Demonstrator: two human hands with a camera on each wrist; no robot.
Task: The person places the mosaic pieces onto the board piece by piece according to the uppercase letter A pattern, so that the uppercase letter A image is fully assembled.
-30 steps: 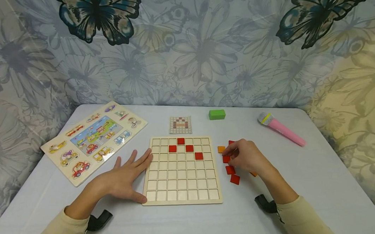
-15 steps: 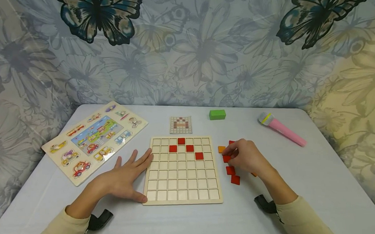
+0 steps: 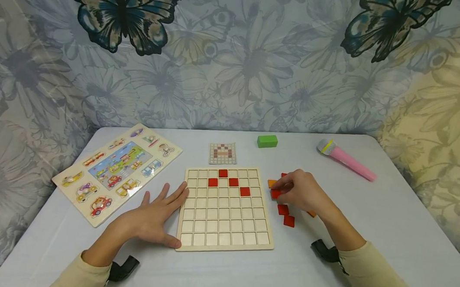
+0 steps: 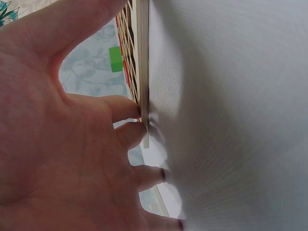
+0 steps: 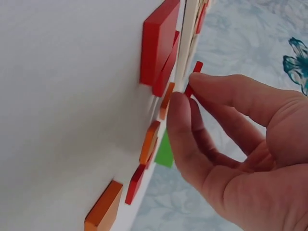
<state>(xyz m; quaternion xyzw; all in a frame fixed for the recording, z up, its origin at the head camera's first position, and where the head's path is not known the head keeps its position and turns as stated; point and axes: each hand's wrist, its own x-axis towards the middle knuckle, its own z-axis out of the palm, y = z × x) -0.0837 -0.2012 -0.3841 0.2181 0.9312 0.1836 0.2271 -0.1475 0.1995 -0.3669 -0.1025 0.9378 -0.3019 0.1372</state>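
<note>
A wooden grid board lies in the middle of the table, with several red tiles set in its upper squares. My left hand rests spread along the board's left edge, thumb at the near corner and fingertips at the side; the left wrist view shows the fingers straight against the edge and cloth. To the right of the board, my right hand pinches a red square tile between thumb and fingers. Loose red tiles and orange tiles lie around and under that hand.
Behind the board lies a small pattern card with a coloured grid. A green block and a pink toy microphone are toward the back. A wooden vehicle puzzle occupies the table's left side. A patterned curtain hangs behind.
The red tile in my right hand has shifted slightly to the left. My left hand stays in place at the board, and the tiles on the board are unchanged.
</note>
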